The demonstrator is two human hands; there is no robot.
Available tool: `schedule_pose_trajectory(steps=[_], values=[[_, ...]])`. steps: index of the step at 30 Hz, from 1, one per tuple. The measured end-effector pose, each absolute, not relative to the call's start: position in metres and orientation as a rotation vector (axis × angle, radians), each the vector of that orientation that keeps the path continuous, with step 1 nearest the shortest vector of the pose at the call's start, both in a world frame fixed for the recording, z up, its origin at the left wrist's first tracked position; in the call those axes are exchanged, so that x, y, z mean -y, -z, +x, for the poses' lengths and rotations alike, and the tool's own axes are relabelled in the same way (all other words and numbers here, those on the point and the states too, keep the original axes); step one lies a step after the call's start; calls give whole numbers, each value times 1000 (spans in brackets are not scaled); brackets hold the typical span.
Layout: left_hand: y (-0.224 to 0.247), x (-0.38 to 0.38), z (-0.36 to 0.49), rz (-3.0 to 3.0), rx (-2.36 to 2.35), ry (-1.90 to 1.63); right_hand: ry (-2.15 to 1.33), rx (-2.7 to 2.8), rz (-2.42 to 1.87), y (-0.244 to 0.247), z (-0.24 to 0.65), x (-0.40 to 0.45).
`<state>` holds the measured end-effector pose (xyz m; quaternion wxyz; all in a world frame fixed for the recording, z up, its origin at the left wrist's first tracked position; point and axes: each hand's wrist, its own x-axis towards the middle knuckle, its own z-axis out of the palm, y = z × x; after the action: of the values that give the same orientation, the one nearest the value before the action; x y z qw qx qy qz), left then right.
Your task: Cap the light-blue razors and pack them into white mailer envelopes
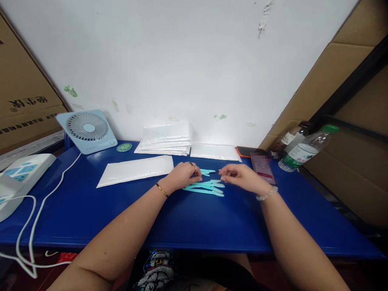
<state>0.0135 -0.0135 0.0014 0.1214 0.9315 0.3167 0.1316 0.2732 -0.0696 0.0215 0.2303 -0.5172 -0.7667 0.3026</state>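
Several slim turquoise eyebrow razors [206, 187] with pale tips lie loosely fanned on the blue table, just below my hands. My left hand [183, 177] has its fingers curled around the ends of a few more turquoise razors [207, 171], whose tips stick out to the right; its palm hides their other ends. To the right of the razors hovers my right hand [242, 178], fingers bent and thumb apart from them, with nothing visible in its grasp. A flat white bubble mailer [136, 170] lies left of my left hand.
Behind my hands are a stack of white bubble mailers [165, 137] and a single mailer [215, 152] by the wall. A blue fan [89, 128] and a green round disc [124, 147] stand left. Phones [263, 167] and bottles [306, 149] are right; a white cable [54, 190] crosses the left side.
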Motion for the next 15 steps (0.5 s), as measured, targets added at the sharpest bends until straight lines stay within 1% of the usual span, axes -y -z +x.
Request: schedule_pose_trajectory(steps=[3,5,7,10,15], values=[[3,8,10,2776,-1126,-442,-466,2053,-1631,-22,298,64],[5,4,9,2806,-1223,-410,-333,2085,-1797,-19,314,60],[6,2,9,2828,-1252,-368,-333,2142,-1932,-14,322,56],[7,1,10,2872,-1243,-343,-427,2194,-2039,-6,322,52],[7,2,12,2952,-1244,-370,-521,2220,-1957,1,308,51]])
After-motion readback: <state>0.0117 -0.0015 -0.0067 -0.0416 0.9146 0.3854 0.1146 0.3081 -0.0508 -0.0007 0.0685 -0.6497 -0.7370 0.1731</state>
